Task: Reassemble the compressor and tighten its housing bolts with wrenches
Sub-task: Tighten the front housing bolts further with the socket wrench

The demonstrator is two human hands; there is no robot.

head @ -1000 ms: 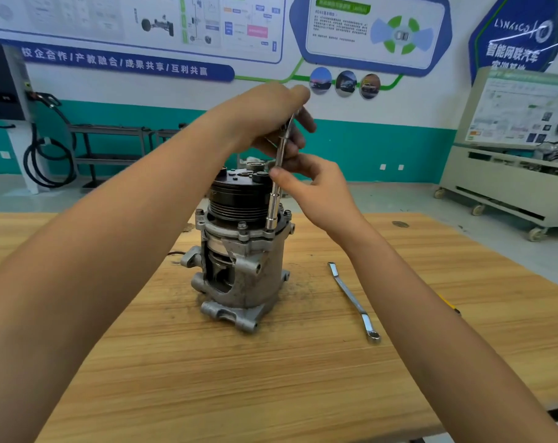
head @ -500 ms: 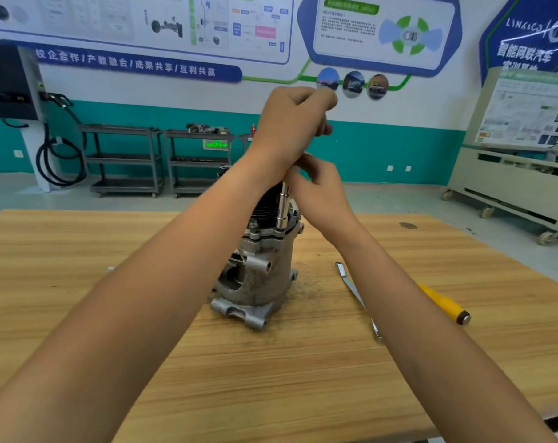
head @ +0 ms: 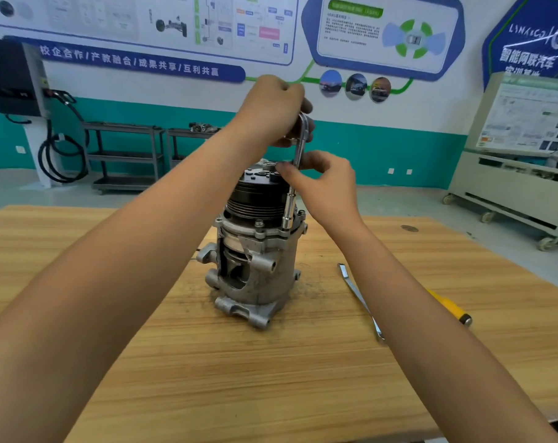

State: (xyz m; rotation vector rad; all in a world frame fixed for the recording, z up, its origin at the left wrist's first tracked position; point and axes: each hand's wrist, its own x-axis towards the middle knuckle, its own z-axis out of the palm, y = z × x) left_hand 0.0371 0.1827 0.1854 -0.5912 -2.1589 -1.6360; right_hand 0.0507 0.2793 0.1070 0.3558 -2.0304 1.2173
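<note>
The left grip [head: 271, 107] is curled around the bent top of the socket wrench [head: 290, 204]. The right grip [head: 325, 187], just below, pinches the shaft between thumb and fingertips. The wrench stands almost upright, and its lower end sits on a housing bolt [head: 283, 232] at the flange of the compressor [head: 255, 263]. The compressor stands upright on the surface [head: 207, 362], under both grips. To its right lies a flat wrench [head: 356, 290], and beside that a yellow handle [head: 450, 305].
</note>
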